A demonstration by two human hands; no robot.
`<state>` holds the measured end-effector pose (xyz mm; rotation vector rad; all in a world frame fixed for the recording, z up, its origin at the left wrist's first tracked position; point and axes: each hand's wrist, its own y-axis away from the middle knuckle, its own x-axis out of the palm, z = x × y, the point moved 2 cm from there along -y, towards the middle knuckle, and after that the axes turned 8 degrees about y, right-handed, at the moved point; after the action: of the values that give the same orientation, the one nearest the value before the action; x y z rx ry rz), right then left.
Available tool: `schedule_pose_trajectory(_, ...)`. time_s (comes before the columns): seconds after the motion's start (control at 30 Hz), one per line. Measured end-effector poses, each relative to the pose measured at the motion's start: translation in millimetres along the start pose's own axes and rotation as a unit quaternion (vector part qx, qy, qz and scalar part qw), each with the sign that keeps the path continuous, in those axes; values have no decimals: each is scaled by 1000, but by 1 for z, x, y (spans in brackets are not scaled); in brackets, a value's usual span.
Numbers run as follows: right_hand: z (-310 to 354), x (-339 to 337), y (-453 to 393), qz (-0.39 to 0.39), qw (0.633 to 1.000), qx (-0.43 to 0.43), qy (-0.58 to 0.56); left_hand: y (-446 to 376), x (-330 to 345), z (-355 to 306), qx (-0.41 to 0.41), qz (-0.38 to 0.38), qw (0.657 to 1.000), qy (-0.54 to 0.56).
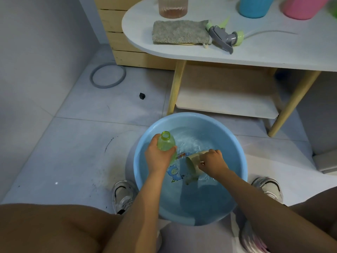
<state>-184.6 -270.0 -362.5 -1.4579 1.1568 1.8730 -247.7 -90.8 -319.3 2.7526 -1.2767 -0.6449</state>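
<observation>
Two hands work over a round blue plastic basin (189,115) of water. Fingers of the left hand (158,158) wrap a clear green plastic bottle (166,142), uncapped, above the basin's left side. Fingers of the right hand (212,162) clasp a tilted beige cup (193,162) mid-basin. Filling should go best with the bottle upright and a slow pour.

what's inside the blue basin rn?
Water, with a cartoon print on the floor. The right hand dips a beige cup in it; left hand grips a green bottle over it. Cup and bottle cover part of the print; the bottle's base is hidden by the hand.
</observation>
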Motion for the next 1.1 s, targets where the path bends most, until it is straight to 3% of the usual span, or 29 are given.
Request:
schedule_pose_trajectory(0.2, -15, -5, 0, 12, 964, 114, -240, -1, -3, 1, -12, -3, 1000, 10)
schedule_pose_trajectory(0.37, -32, -12, 4, 17, 888, 188, -419, 1, -4, -2, 2, -6, 1000, 7)
schedule_pose_trajectory(0.5, -43, -26, 7, -24, 836, 211, -506, 3, -1, -3, 8, -7, 1000, -8)
schedule_pose_trajectory(0.73, -50, -55, 9, -70, 800, 178, -568, 7, 7, -5, 7, 4, 1000, -8)
schedule_pose_trajectory(1.1, -44, -98, 4, -99, 800, 120, -579, 9, 21, -11, 21, 30, 999, -27)
